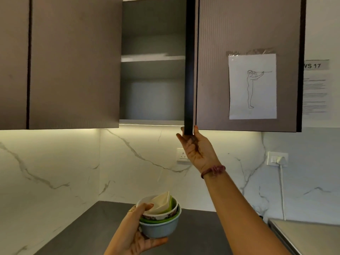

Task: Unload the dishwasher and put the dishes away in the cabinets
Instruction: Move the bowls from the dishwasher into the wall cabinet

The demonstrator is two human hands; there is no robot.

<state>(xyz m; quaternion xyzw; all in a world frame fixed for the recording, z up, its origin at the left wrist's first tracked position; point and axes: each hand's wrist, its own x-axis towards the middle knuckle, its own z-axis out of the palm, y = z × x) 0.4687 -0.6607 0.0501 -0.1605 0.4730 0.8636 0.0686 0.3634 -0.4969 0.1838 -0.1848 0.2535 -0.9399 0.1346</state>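
My left hand [134, 230] grips a stack of nested bowls [161, 218] low in the middle of the view: a blue-grey bowl at the bottom, green and patterned white ones inside, a cream dish on top. My right hand [196, 148] is raised and holds the bottom corner of an open cabinet door [189, 70], seen edge-on. Behind the door the upper cabinet [152, 100] stands open, with a white shelf [152, 58] across it and nothing visible on either level.
Closed brown cabinet doors [73, 61] flank the opening; the right one carries a taped paper drawing [252, 86]. Below are a marble backsplash [55, 162] with wall sockets [277, 158], a dark countertop [88, 232] and a steel surface [312, 234] at the lower right.
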